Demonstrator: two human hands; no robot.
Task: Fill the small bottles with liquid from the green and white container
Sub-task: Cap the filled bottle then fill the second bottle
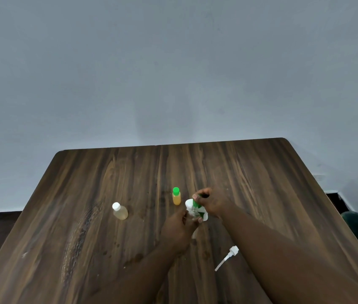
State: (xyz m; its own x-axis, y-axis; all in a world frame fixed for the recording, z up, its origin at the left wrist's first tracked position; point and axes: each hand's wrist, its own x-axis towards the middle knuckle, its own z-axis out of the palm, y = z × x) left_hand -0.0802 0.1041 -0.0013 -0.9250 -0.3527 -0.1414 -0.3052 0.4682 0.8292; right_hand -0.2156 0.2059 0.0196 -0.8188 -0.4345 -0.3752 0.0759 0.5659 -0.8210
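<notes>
Holding the green and white container [196, 207] between both hands, we have it low in the frame, just right of centre, over the desk [261, 172]. Our left hand [179, 229] comes in from the lower left and wraps its fingers round the lower body. Our right hand [212, 205] comes in from the lower right, fingers curled over the upper end and pinching a small green part there. It is too blurred to say whether that part is a cap or a neck. Something clear shows between the fingers, perhaps a small bottle, but we cannot tell. The container's long axis looks tilted, with its upper end leaning toward the upper left. That points it at the green-capped bottle [176, 197], which stands upright just beside the hands and holds orange liquid. The white-capped bottle [120, 212] stands well apart to the left, with pale liquid inside. Both carry their caps, so we judge neither is ready to take a pour. Our left hand is nearer to each of them. The white pump [228, 257] lies loose on the desk at lower right, under our right forearm's line.
</notes>
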